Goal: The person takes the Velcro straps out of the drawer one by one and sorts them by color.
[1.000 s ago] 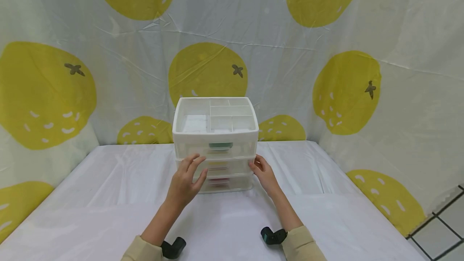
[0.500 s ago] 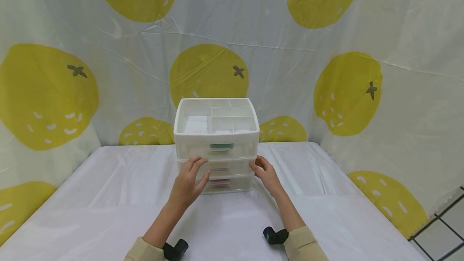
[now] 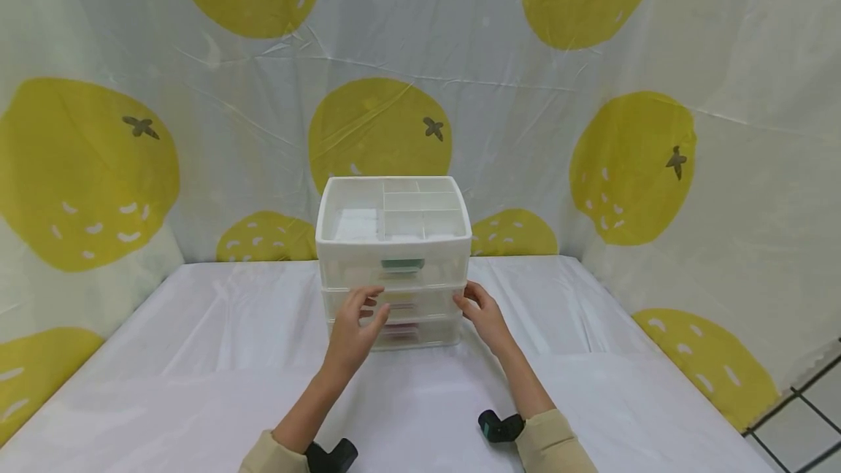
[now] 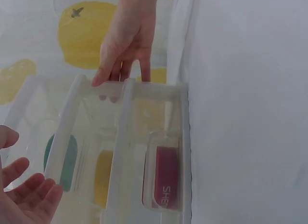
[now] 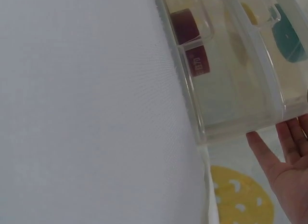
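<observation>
A white plastic drawer cabinet (image 3: 394, 250) with three clear drawers stands upright, its drawers pushed in. Through the fronts show a green item (image 4: 70, 164), a yellow item (image 4: 103, 178) and a dark red item with white letters (image 4: 166, 178). My left hand (image 3: 351, 334) hovers before the left part of the middle drawer, fingers loosely bent and thumb apart; nothing is in it. At the cabinet's right side, my right hand (image 3: 485, 320) touches the edge by the middle drawer, fingers extended along the side and thumb near the front corner.
The cabinet's top tray (image 3: 355, 221) is divided into several compartments. White cloth covers the table (image 3: 420, 400). A curtain (image 3: 499, 115) printed with yellow fruit hangs behind and at the sides. Black wrist devices (image 3: 501, 427) sit at both cuffs.
My left hand has shifted slightly right across the drawer fronts, its fingers bending a little more. The right hand stays at the cabinet's side. The cabinet and drawers look unchanged.
</observation>
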{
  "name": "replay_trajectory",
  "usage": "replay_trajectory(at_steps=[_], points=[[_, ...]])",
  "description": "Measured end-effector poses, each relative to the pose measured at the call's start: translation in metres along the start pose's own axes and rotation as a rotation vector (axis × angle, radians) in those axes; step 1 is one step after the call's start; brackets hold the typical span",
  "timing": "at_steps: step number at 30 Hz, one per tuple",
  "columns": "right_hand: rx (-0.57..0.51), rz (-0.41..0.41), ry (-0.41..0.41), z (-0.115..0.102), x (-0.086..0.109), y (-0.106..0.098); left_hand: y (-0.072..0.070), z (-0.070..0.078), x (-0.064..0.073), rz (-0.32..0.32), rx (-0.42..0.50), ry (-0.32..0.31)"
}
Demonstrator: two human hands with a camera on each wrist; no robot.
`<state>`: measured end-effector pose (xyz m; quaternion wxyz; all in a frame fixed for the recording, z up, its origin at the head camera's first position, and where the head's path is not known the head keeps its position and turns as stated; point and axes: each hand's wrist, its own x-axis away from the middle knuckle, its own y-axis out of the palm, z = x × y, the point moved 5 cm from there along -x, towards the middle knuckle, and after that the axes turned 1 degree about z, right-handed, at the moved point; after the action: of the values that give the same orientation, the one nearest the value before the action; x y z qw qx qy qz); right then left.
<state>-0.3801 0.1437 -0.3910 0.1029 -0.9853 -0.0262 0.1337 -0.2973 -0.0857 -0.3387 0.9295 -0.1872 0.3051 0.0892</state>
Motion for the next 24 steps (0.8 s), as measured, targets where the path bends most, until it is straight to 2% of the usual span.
replay_trajectory(at_steps=[4, 8, 14, 17, 20, 24], points=[[-0.010, 0.001, -0.007, -0.002, -0.001, 0.001, 0.004, -0.003, 0.000, -0.026, 0.139, -0.181], [-0.008, 0.002, -0.008, -0.002, 0.000, 0.001, 0.006, -0.004, 0.000, -0.032, 0.241, -0.302], [0.007, -0.005, 0.004, -0.002, 0.001, 0.001, 0.012, -0.006, -0.001, -0.008, 0.439, -0.409], [0.014, -0.003, 0.003, -0.003, 0.002, 0.001, 0.014, -0.007, -0.001, 0.024, 0.528, -0.458], [0.014, 0.003, 0.001, -0.002, 0.001, 0.001, 0.016, -0.007, 0.000, 0.065, 0.651, -0.526], [0.022, 0.005, -0.001, -0.001, 0.000, 0.002, 0.018, -0.005, 0.000, 0.110, 0.803, -0.585]])
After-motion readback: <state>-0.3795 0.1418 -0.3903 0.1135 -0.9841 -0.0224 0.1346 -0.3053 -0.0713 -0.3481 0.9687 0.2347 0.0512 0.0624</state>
